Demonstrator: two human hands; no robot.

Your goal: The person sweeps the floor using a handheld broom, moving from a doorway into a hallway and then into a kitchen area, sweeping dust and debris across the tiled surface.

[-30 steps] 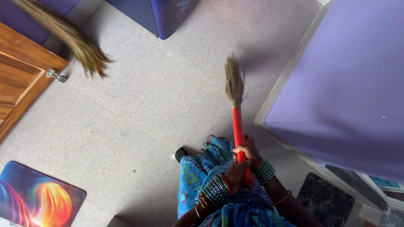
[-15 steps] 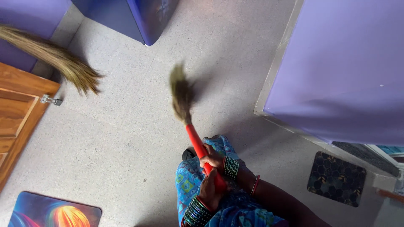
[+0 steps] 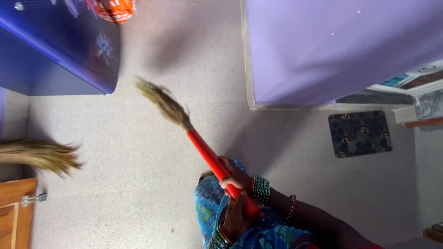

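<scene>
We grip the broom (image 3: 203, 150) at its red handle with both hands: right hand (image 3: 235, 177) higher, left hand (image 3: 236, 216) lower. Its bristles touch the grey floor (image 3: 115, 184) at frame centre-left.

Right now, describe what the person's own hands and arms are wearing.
Both hands are bare, with no gloves or sleeves showing. The right hand has a thick stack of dark green bangles with pale specks at its wrist, and a thin red beaded band further up the forearm. The left hand has a similar dark bangle stack edged in red.
</scene>
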